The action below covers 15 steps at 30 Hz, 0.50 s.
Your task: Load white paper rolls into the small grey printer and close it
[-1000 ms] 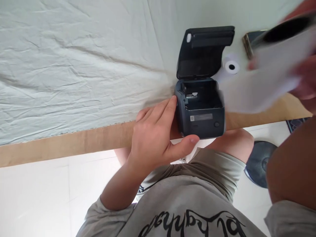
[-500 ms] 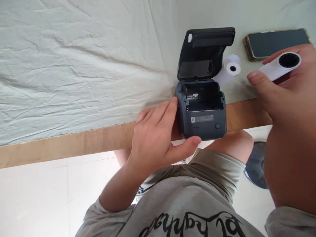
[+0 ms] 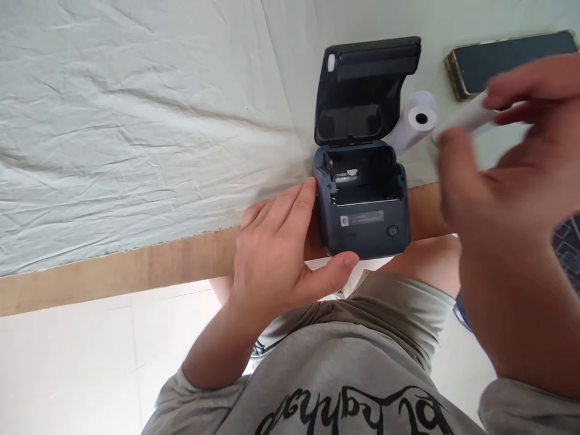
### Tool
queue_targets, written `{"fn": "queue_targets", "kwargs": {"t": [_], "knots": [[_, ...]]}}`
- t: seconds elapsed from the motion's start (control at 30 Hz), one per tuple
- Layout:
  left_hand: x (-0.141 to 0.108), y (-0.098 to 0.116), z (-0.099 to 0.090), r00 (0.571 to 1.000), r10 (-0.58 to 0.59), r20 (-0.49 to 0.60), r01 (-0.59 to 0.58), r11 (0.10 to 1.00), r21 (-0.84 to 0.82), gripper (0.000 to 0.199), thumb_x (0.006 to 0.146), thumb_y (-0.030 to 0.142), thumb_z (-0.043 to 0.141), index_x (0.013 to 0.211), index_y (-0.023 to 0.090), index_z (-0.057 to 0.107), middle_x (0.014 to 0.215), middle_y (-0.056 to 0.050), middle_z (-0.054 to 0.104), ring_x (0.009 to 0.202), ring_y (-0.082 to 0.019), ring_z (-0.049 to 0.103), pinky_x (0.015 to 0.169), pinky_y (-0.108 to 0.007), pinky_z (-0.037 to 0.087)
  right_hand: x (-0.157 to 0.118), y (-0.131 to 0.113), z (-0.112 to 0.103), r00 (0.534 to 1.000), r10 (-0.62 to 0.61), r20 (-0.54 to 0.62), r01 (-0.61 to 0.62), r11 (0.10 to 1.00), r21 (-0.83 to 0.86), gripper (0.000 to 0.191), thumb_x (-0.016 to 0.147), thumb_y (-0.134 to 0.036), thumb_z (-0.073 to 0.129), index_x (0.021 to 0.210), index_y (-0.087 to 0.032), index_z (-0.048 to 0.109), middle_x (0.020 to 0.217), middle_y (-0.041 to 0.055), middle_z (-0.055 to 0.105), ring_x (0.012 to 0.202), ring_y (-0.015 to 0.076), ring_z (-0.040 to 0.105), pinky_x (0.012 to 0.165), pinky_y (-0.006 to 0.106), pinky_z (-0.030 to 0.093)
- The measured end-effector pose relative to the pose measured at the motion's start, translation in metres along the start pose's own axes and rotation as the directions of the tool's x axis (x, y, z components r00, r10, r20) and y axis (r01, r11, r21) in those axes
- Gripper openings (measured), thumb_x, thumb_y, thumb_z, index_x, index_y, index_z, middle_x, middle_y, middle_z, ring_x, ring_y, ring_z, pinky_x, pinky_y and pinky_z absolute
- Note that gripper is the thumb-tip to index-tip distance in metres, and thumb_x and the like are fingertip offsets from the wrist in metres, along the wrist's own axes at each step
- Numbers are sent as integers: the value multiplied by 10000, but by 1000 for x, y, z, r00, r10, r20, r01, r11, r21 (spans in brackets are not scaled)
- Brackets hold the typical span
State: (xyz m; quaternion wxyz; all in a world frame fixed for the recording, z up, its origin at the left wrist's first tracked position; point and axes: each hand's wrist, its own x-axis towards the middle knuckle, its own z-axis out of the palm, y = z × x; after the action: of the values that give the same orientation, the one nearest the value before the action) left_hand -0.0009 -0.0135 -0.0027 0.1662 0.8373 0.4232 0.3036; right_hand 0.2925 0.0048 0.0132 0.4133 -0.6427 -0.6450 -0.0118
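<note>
A small dark blue-grey portable printer (image 3: pixel 369 238) stands at the table edge with its lid (image 3: pixel 348 124) raised and its inner compartment exposed. My left hand (image 3: pixel 274 248) steadies it, fingertips against its left side and thumb along its lower front edge. Off to the right of the printer, my right hand (image 3: pixel 512 175) grips a white paper roll (image 3: pixel 473 115) between thumb and fingers; motion blurs the hand and roll. Another white paper roll (image 3: pixel 403 133) lies on the cloth just behind the printer's right side, its dark core facing me.
A phone (image 3: pixel 516 57) in a clear case lies on the cloth at the back right, near my right hand. Wrinkled pale cloth (image 3: pixel 158 133) covers the table, leaving a bare wooden edge (image 3: pixel 136 260) in front. My lap is below that edge.
My right hand has turned the paper roll, so its dark open end no longer shows, and brought it slightly left. The printer sits slightly further left in view; my left hand stays on it.
</note>
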Motion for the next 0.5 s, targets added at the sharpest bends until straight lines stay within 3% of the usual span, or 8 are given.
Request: {"fn": "queue_targets", "kwargs": {"t": [0.1,0.2,0.3,0.43,0.5], "knots": [[0,0,0,1000,-17,14,17,1000,10,912,1175,820,248,1619,135,654,1558,-158,802,1400,-353,790,1147,-473,583,0,-8,24,997,-66,34,65,998,27,538,858,-318,738,1385,-216,773,1393,133,712,1233,245,732,886,387,601],[-1,0,2,999,-13,-32,13,1000,9,945,1178,818,193,1595,115,667,1532,-169,812,1390,-344,796,1157,-464,571,-1,-3,36,994,-28,101,17,994,109,551,880,-263,699,1430,-239,711,1418,114,719,1257,193,747,987,344,655],[0,-1,0,1000,-7,-15,7,1000,13,899,1180,799,232,1616,137,655,1550,-165,802,1392,-349,791,1154,-464,579,-6,0,31,986,-21,168,-9,985,172,614,898,-201,630,1508,-271,613,1446,87,715,1239,141,753,1046,313,669],[0,-3,-5,999,11,44,-11,1000,-3,841,1174,766,332,1673,151,615,1591,-170,778,1409,-374,776,1155,-484,591,-14,-8,16,979,7,202,-42,984,171,470,899,-159,608,1339,-288,713,1272,41,772,1072,118,757,1043,330,670],[0,-2,-5,999,11,53,-10,1000,-9,852,1175,785,330,1663,152,626,1587,-167,781,1411,-370,775,1170,-476,580,-16,-10,13,980,23,198,-59,982,179,447,897,-177,638,1314,-298,740,1309,38,776,1055,118,745,1057,346,668]]}}
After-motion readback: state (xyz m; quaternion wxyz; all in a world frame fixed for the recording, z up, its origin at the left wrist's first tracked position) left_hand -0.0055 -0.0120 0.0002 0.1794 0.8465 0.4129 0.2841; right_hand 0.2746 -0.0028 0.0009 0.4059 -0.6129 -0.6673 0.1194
